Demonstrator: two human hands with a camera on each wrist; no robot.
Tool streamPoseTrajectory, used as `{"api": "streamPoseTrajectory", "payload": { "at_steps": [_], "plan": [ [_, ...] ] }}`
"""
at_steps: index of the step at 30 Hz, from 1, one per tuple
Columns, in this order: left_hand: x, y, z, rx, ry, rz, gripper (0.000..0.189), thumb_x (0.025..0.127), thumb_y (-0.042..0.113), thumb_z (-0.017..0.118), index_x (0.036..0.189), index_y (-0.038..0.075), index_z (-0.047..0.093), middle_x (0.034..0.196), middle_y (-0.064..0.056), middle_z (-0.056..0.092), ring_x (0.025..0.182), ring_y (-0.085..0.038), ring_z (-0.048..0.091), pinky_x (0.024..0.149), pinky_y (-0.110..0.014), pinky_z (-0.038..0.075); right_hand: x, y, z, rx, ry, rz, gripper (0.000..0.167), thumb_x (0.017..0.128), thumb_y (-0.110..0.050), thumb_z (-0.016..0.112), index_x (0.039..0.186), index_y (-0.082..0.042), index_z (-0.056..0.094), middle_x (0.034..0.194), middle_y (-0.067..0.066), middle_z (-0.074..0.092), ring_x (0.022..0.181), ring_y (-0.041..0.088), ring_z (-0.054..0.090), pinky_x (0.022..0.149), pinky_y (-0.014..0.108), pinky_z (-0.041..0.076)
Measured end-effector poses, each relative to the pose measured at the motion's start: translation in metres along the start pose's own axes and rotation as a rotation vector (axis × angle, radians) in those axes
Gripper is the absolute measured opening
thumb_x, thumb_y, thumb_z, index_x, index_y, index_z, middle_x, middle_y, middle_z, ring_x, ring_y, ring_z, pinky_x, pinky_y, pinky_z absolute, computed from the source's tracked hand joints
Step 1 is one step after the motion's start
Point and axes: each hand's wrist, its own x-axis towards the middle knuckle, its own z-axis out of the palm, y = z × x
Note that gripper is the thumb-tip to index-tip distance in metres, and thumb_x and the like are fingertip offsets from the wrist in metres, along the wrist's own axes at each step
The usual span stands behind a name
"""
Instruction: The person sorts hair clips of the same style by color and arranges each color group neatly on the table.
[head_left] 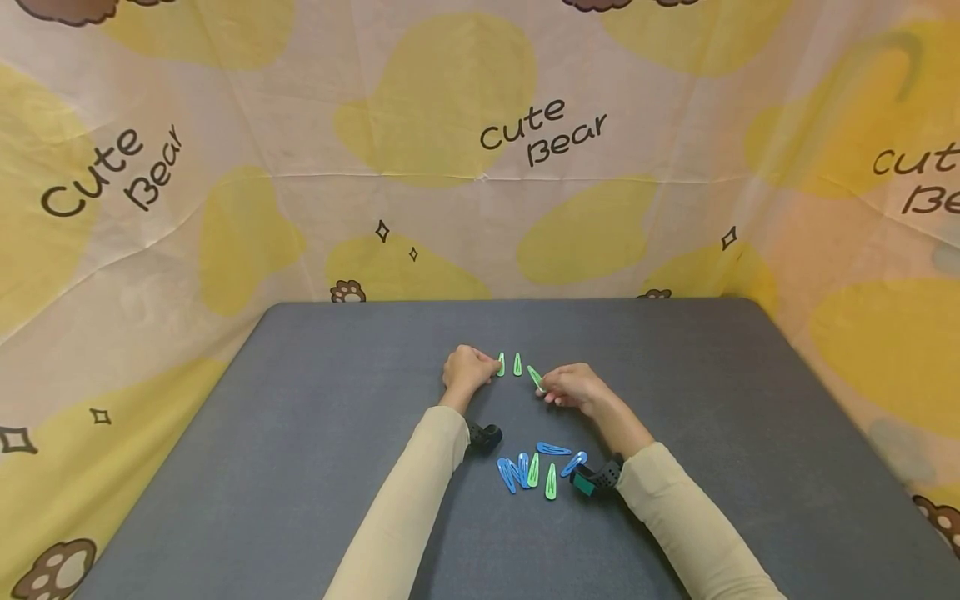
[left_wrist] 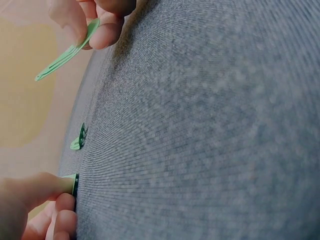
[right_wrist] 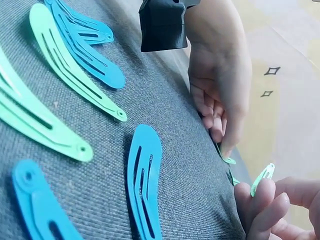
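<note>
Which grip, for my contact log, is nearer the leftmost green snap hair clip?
Left. The left grip touches that green snap hair clip; the right grip is apart, to its right.

Hair clips [head_left: 551, 482] on table [head_left: 645, 350], backdrop [head_left: 427, 125] behind

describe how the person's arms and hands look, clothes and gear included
The left sleeve and right sleeve are long, plain beige. Black gear straps each wrist; the right wristband carries a green patch. Left hand and right hand are ungloved.
</note>
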Motion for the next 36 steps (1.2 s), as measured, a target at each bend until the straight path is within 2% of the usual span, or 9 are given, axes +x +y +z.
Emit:
{"api": "streamPoseTrajectory", "payload": {
  "at_steps": [11, 15, 20, 29, 36],
  "plan": [
    [0.0, -0.001, 0.001, -0.003, 0.009, 0.007, 0.017, 0.078, 0.03, 0.074, 0.072, 0.014, 0.077, 0.057, 0.0, 0.068, 0.063, -0.016, 0.061, 0.051, -0.025, 0.035, 0.007, -0.003, 0.001, 0.043, 0.067, 0.03, 0.019, 0.089, -0.009, 0.061, 0.102, 0.004, 0.062, 0.061, -0.007, 0.059, 0.049, 0.001, 0.047, 0.048, 0.014, 0.039],
    [0.001, -0.002, 0.002, 0.005, 0.014, 0.009, 0.017, 0.078, 0.03, 0.074, 0.071, 0.014, 0.077, 0.055, 0.002, 0.067, 0.064, -0.016, 0.061, 0.052, -0.025, 0.035, 0.009, -0.004, 0.001, 0.014, 0.092, 0.031, 0.011, 0.088, -0.013, 0.064, 0.088, -0.002, 0.062, 0.058, -0.008, 0.052, 0.049, 0.002, 0.043, 0.048, 0.016, 0.035],
    [0.001, -0.002, 0.003, 0.002, 0.016, 0.002, 0.017, 0.078, 0.03, 0.074, 0.071, 0.014, 0.076, 0.054, 0.002, 0.066, 0.064, -0.016, 0.06, 0.051, -0.026, 0.034, 0.012, -0.005, 0.001, 0.003, 0.114, 0.034, 0.017, 0.088, -0.015, 0.065, 0.074, -0.008, 0.059, 0.055, -0.008, 0.047, 0.048, 0.003, 0.038, 0.048, 0.018, 0.031],
    [0.001, -0.002, 0.004, -0.003, 0.017, -0.008, 0.017, 0.077, 0.03, 0.075, 0.071, 0.014, 0.076, 0.056, 0.001, 0.067, 0.063, -0.016, 0.06, 0.05, -0.025, 0.034, 0.019, -0.005, 0.0, 0.047, 0.1, 0.057, 0.011, 0.09, -0.013, 0.062, 0.09, -0.002, 0.062, 0.057, -0.009, 0.057, 0.046, 0.001, 0.04, 0.047, 0.016, 0.032],
    [-0.001, -0.002, 0.002, 0.003, 0.017, -0.009, 0.017, 0.077, 0.031, 0.074, 0.071, 0.016, 0.077, 0.057, 0.0, 0.069, 0.065, -0.017, 0.061, 0.051, -0.025, 0.034, 0.021, -0.008, 0.002, 0.048, 0.111, 0.074, 0.009, 0.09, -0.011, 0.062, 0.09, -0.002, 0.062, 0.056, -0.009, 0.059, 0.045, 0.001, 0.039, 0.046, 0.015, 0.032]
  ]
}}
